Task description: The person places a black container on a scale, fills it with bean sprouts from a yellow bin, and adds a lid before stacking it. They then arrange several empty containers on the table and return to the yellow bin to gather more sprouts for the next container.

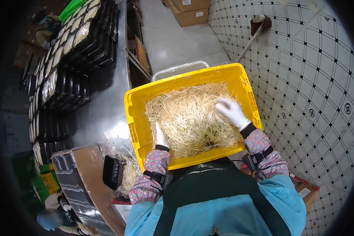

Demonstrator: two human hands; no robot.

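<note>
Crate [185, 74], yellow plastic, slatted, sits at center right in front of the wearer, tilted slightly, near end at 6 o'clock just ahead of the apron. Inside: deep heap of pale bean sprouts [185, 114], by look; some browner strands toward 12, darker hollow toward the near wall at about 5.

Left hand [161, 137], white glove, at the heap's 8 o'clock edge: narrow side-on shape, one digit pointing up, other fingers not visible; can't tell if it's gripping. Right hand [231, 113], white glove, at the heap's 2–3 o'clock side: fingers loosely bent, half-curled, no clump visible in it; can't tell whether fingertips pinch any strands.

Handling tips, my judgement: spread fingers, go in from both sides, lift loosely; squeezing likely snaps strands. Tease tangles apart rather than yank. Keep wrist straps [262, 154] out of the heap, work inside the rim so nothing spills.

Around: black tray [113, 172] on its side at 8, beside loose sprouts [129, 175]. Metal table [102, 104] at 9–10; stacked filled trays [80, 35] at 10–11. Cardboard box [94, 169] with wrapped black trays [72, 185] at 8. Co-worker [53, 218] at 7, blue cap.
</note>
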